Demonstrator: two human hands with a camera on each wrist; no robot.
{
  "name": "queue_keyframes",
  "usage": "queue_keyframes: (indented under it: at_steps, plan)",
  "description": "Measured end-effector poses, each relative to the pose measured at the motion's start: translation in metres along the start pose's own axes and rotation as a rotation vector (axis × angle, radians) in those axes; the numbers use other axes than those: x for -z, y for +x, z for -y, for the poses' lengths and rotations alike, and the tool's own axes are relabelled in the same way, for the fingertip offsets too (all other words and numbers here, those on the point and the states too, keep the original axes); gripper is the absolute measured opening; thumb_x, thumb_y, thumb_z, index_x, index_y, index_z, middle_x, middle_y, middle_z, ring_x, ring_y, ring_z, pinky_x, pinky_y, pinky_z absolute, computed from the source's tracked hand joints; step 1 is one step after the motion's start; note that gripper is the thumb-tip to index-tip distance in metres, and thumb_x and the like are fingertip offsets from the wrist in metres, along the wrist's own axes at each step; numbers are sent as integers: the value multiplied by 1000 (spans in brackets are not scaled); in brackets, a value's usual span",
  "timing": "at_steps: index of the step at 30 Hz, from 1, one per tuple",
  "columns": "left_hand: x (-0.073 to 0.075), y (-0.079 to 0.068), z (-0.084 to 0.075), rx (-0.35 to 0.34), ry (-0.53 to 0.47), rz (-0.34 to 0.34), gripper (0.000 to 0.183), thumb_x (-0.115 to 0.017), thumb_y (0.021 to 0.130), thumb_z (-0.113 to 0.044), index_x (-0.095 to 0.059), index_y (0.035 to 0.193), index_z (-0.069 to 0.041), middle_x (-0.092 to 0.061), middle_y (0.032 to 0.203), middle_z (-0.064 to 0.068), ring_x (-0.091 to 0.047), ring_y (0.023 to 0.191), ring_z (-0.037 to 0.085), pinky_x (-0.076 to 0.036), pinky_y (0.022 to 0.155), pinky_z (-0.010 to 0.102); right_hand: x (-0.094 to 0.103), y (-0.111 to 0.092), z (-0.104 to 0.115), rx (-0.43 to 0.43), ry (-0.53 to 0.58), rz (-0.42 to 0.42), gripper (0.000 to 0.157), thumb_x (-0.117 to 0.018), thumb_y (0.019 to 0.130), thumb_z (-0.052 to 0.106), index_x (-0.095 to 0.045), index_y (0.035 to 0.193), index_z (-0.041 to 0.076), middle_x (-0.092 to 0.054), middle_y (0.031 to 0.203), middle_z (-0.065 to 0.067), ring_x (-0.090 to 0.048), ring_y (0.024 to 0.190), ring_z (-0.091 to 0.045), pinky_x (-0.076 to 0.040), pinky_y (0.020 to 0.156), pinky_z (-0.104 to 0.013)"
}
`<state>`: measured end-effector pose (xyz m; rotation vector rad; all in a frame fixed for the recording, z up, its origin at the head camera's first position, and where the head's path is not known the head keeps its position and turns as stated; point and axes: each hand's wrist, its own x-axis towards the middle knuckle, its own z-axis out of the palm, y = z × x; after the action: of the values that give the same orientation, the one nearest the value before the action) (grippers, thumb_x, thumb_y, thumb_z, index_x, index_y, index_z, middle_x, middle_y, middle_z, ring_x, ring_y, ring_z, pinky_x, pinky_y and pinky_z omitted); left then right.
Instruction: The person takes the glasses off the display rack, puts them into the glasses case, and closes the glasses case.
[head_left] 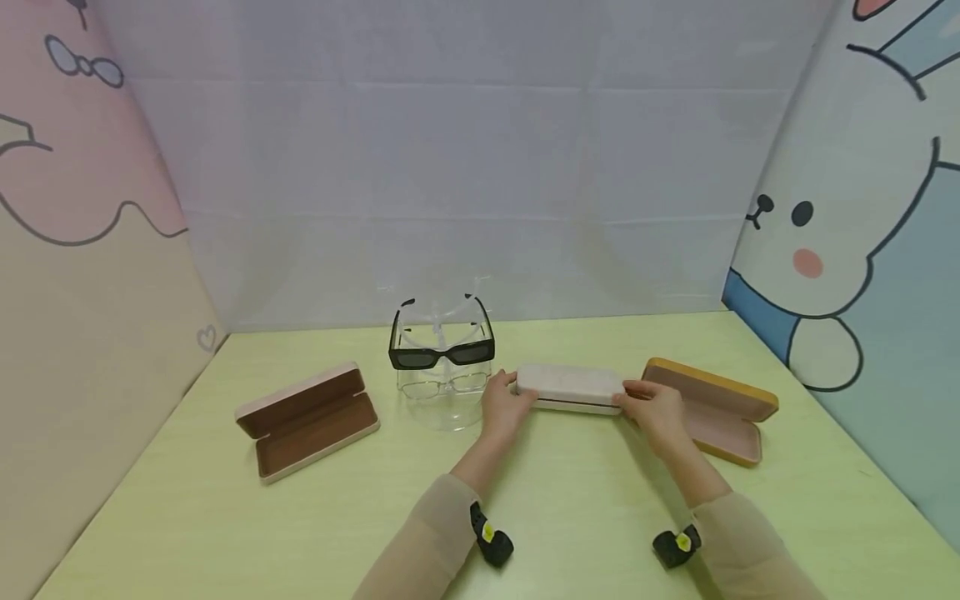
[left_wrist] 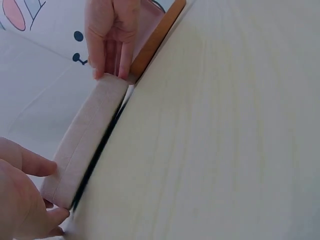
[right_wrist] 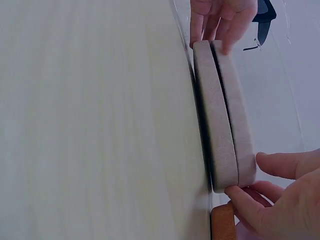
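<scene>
A pale, whitish glasses case (head_left: 570, 383) lies lengthwise between my two hands near the middle of the table. Its lid is down, with a thin dark gap along the seam, plainest in the right wrist view. My left hand (head_left: 506, 407) grips the left end, thumb at the front and fingers round the end. At the other end my right hand (head_left: 658, 412) pinches the case between thumb and fingers. A dark shadow runs under the case (left_wrist: 90, 140) in the left wrist view; whether it touches the table cannot be told. The inside is hidden.
A yellow glasses case (head_left: 720, 408) stands open just behind my right hand. Further left is another open case (head_left: 318, 425) with a brown lining. Black sunglasses (head_left: 442, 357) and thin clear-framed glasses (head_left: 444, 386) hang on a transparent stand (head_left: 450, 419) beside my left hand.
</scene>
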<state>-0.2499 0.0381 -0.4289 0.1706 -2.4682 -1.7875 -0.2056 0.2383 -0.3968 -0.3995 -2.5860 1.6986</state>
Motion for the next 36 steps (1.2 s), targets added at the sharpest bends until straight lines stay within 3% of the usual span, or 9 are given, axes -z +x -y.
queue_keyframes:
  at_steps: [4,10,13,16,21,24,27,32,36]
  plan:
    - [-1,0,5,-12,-4,10,44,-70,71,-3,-59,112,4,-46,131,22,-41,122,38,-35,101,43,-2,1,-2,23,-71,-34,38,-60,86,12,-56,119,-5,-50,126,-25,-51,111,-29,-46,66,-13]
    - [-2,-2,6,-8,-3,25,43,-69,72,-1,-58,113,5,-50,127,22,-51,112,34,-44,94,39,-5,2,-2,11,-57,-40,35,-61,84,6,-57,117,-6,-54,121,-26,-56,100,-17,-48,67,-13]
    - [-3,-2,6,-10,11,41,47,-68,74,-3,-55,118,5,-53,124,20,-51,113,32,-42,96,39,-4,2,-2,6,-50,-21,35,-61,84,6,-57,117,-7,-53,121,-26,-56,96,-13,-49,68,-15]
    - [-4,-2,6,-9,19,87,54,-69,75,-9,-50,123,6,-54,123,19,-49,116,32,-38,99,40,-3,2,-2,-10,-68,-2,36,-60,85,9,-57,118,-6,-53,122,-25,-54,100,-18,-48,69,-16]
    - [-1,-9,-1,24,-7,172,64,-67,78,-15,-40,132,6,-43,134,21,-40,125,35,-31,105,42,0,-1,3,1,-150,12,40,-57,89,19,-55,122,-2,-48,129,-25,-47,114,-31,-45,85,-32]
    - [6,-14,-6,21,-23,216,65,-63,81,-16,-35,136,5,-36,140,21,-33,130,35,-26,107,43,-1,-4,11,33,-170,10,41,-54,90,23,-53,124,0,-41,135,-25,-39,125,-36,-38,97,-45]
    - [16,-20,-13,-20,-3,261,57,-60,84,-18,-41,134,1,-39,138,19,-34,129,34,-28,106,45,-6,-7,20,77,-169,7,40,-53,91,23,-53,124,1,-39,137,-23,-34,128,-37,-34,101,-47]
    - [38,-26,-18,-120,61,318,33,-55,89,-21,-58,118,-7,-54,123,11,-49,116,28,-41,94,43,-19,-11,31,165,-154,5,37,-53,91,22,-56,120,1,-52,127,-21,-44,121,-35,-39,96,-47]
    - [57,-25,-19,-190,95,358,24,-53,91,-20,-63,109,-8,-62,107,5,-57,101,22,-47,83,36,-29,-11,39,226,-116,9,32,-52,92,21,-59,117,2,-58,119,-17,-51,113,-30,-42,91,-42]
